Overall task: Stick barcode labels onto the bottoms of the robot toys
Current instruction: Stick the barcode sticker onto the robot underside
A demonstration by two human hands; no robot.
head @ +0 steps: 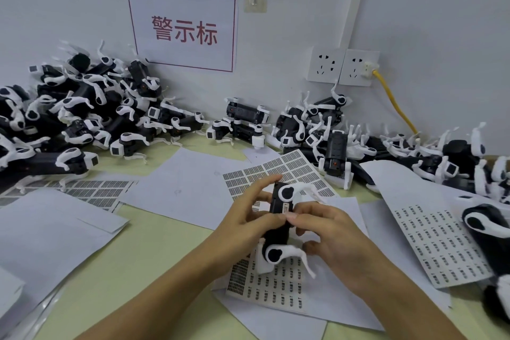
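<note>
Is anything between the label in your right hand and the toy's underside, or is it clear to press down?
Nothing visible blocks it. The left hand holds the robot toy with its dark underside exposed, and the right hand already has the barcode label at that surface. The toy's white legs stick out to the side, clear of the label spot.

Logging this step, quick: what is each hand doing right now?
Left hand: grips the robot toy.
Right hand: fingers pinch a barcode label against the toy.

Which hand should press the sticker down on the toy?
Probably the right hand: its fingers already pinch at the label, while the left hand grips the robot toy.
</note>
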